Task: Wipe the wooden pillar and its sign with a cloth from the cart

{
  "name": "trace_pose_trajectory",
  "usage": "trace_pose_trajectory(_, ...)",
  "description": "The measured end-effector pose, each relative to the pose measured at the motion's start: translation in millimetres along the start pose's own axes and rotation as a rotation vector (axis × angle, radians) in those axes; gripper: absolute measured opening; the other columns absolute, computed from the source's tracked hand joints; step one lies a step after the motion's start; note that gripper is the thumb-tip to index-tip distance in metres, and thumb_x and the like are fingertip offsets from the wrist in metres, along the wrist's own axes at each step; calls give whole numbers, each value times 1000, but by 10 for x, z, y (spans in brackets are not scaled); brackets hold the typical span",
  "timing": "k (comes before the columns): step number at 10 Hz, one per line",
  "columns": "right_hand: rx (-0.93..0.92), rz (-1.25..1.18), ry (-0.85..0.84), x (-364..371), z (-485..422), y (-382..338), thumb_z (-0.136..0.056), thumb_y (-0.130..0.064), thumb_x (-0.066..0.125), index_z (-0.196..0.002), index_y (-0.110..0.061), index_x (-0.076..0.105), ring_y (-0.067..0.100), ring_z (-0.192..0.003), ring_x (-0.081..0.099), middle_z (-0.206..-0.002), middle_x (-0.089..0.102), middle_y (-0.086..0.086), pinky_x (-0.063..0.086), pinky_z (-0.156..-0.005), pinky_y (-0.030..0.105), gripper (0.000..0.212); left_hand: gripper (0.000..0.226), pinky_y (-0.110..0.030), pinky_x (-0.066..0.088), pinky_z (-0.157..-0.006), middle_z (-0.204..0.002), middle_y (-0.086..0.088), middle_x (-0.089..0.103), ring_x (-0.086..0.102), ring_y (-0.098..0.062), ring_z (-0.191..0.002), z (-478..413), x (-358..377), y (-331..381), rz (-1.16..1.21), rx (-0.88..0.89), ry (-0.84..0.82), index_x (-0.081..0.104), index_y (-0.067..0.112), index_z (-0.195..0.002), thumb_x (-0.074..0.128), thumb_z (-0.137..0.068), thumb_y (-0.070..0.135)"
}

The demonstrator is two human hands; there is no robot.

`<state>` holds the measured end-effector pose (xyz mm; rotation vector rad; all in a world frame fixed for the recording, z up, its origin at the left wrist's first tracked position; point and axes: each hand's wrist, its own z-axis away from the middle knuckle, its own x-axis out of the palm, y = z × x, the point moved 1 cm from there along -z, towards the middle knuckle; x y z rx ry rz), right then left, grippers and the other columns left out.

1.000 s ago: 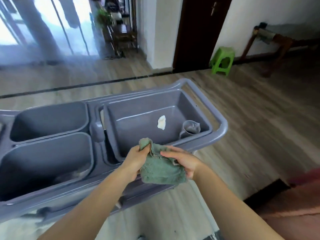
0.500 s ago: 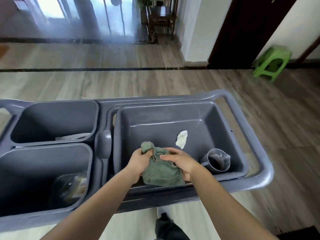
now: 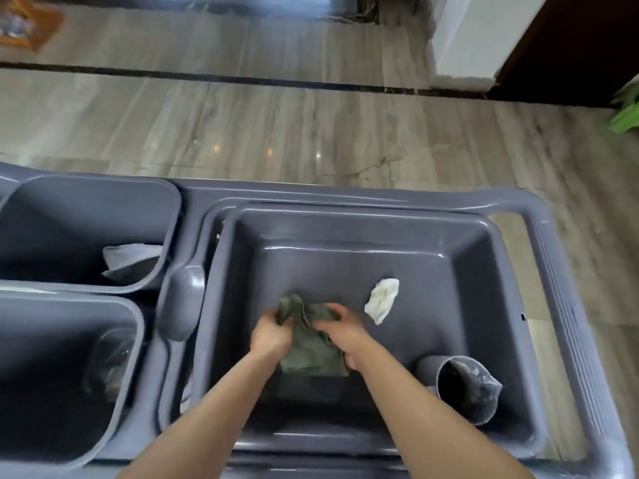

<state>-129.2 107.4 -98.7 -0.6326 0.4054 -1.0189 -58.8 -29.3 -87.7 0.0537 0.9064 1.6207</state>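
Both hands hold a green cloth (image 3: 309, 350) over the big tub (image 3: 345, 233) of the grey cart (image 3: 560, 271). The left hand (image 3: 268, 335) is closed on the upper left corner of the cloth, and the right hand (image 3: 345, 335) is closed on its right edge, so the cloth hangs crumpled between them. At 2 o'clock from the hands a white rag (image 3: 382, 299) lies on the tub floor. At 4 o'clock a grey cup (image 3: 463, 388) lies tilted in the corner. At 9 o'clock are two smaller bins (image 3: 86, 188), the far one with a grey cloth (image 3: 129, 259) inside.
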Motion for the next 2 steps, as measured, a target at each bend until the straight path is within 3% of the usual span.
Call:
trace_pose_trajectory(1,-75,168,43,40,-47,9,-87,-8,72,-122,-16,64,18,-95,67,-117,71,6,55,-71,19,37,39,-43,53,-99,-125,-15,71,66,-36,-116,-23,-35,10,23,1,12,61,14,-130,62,-92,23)
trace_pose_trajectory(2,-130,437,79,-25,28,-160,-88,-8,64,-134,-14,60,22,-116,63,-134,67,7,51,-93,25,47,38,-45,57,-95,-118,-14,74,69,-35,-111,24,-159,119,8,10,-9,65,18,-123,63,-86,25)
